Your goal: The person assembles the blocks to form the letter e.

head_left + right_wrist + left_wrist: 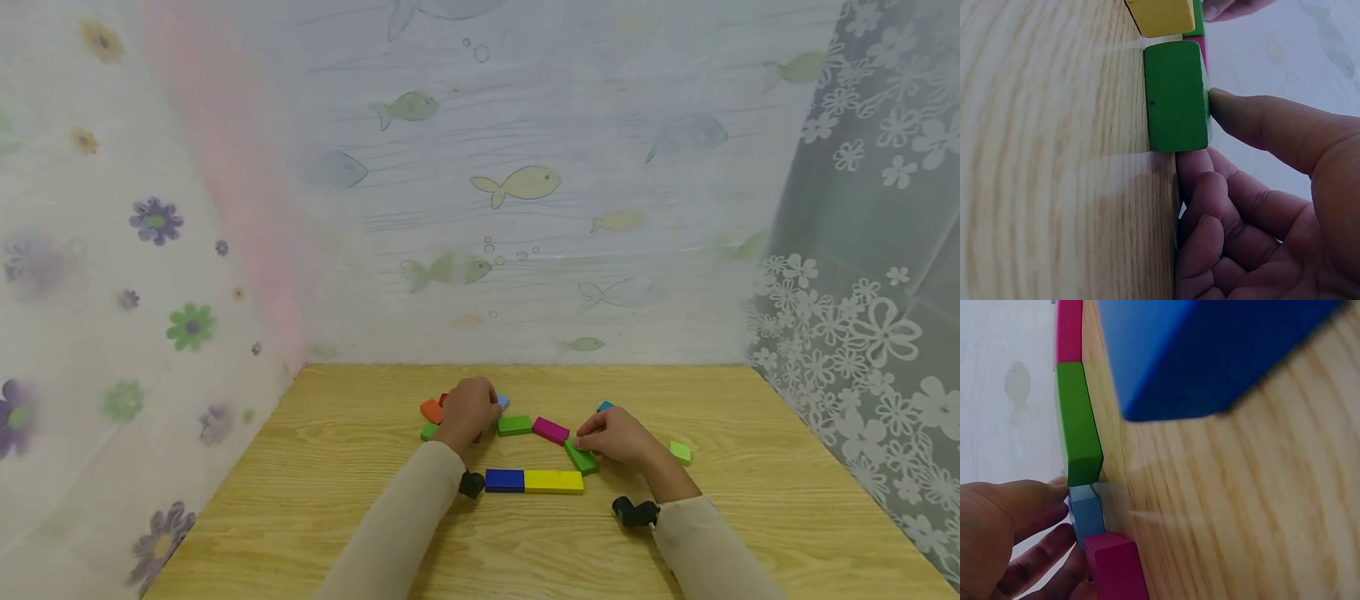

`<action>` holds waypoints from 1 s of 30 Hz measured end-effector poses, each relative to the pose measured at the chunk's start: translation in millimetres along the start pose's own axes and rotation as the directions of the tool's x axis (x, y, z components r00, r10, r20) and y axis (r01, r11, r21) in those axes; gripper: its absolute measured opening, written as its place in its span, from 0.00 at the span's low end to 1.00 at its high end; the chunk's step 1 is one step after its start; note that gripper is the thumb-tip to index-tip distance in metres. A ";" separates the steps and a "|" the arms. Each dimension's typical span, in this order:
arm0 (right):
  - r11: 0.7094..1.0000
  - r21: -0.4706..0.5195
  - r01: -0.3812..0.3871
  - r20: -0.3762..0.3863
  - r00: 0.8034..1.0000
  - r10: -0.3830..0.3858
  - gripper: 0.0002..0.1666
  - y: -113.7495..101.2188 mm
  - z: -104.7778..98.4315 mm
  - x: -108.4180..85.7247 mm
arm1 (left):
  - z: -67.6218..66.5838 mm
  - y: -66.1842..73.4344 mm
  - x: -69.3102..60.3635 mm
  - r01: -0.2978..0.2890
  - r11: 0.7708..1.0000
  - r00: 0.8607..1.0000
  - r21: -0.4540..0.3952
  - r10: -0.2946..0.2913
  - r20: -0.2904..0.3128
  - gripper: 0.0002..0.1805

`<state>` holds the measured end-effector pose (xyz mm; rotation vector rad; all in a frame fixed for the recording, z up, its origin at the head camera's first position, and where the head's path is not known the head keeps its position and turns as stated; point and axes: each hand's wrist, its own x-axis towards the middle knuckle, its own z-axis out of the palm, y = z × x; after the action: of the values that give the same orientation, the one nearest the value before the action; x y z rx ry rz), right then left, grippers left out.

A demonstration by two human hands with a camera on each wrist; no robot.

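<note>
At the far left of the block arc, my left hand [470, 408] holds a small light blue block [1087, 512] between thumb and fingers. That block sits between a green block [1079, 425] and a magenta block [1115, 565], close against both. My right hand [618, 435] has its thumb and fingers on a green block [581, 457] lying slantwise at the right end of the arc. The right wrist view shows the thumb on that block's upper edge and curled fingers by its end. Another magenta block [551, 430] lies between the two green ones.
A dark blue block [505, 481] and a yellow block [553, 482] form a straight row nearer me. Orange [432, 411] and green [428, 432] blocks lie left of my left hand. Beyond my right hand is a blue block [605, 407]; a lime block [680, 452] lies right.
</note>
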<state>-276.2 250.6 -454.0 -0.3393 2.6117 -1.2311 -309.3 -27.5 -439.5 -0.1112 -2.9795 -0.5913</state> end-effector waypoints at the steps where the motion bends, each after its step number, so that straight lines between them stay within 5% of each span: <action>1: 1.000 -0.001 -0.002 -0.002 1.000 0.002 0.18 0.3 0.1 0.5 | 0.0 -0.3 0.5 0.002 1.000 1.000 0.002 -0.002 -0.002 0.10; 30: 1.000 -0.003 0.003 -0.005 1.000 -0.003 0.17 -1.7 1.1 -0.2 | 2.3 -0.2 8.4 0.014 0.999 1.000 0.031 -0.013 -0.018 0.22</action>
<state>-275.5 248.8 -453.3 -0.3416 2.6186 -1.2309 -317.9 -26.3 -440.7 -0.0833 -2.9732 -0.5444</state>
